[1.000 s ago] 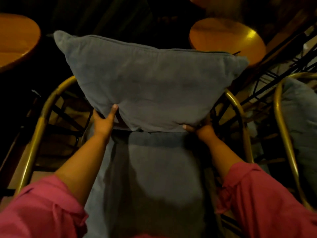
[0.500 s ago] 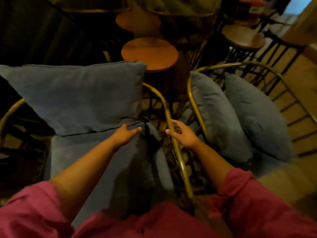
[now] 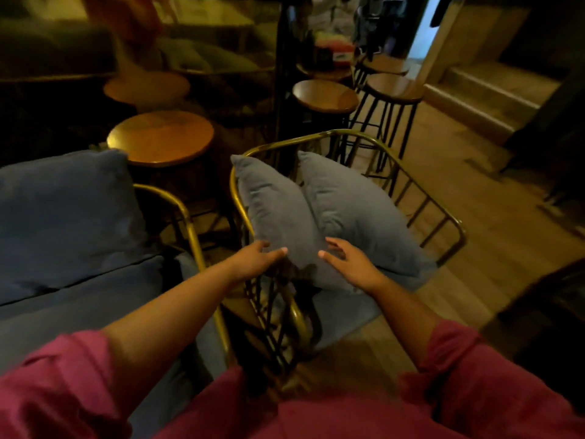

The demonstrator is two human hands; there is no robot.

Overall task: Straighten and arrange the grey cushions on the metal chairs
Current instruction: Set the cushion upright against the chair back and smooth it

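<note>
Two grey cushions stand on edge in the right metal chair: a left cushion and a right cushion, leaning against each other. My left hand reaches over the chair's gold rail, fingers spread, fingertips at the left cushion's lower corner. My right hand hovers open over the lower edge where both cushions meet. Neither hand grips anything. On the left chair a grey back cushion stands upright above its seat cushion.
A round wooden table stands behind the two chairs, another farther back. Bar stools stand behind the right chair. Steps rise at the far right. Wooden floor lies open right of the chair.
Both hands let go of the left chair's back cushion, which stays upright. I turned right, and both hands moved over to the two cushions in the right chair.
</note>
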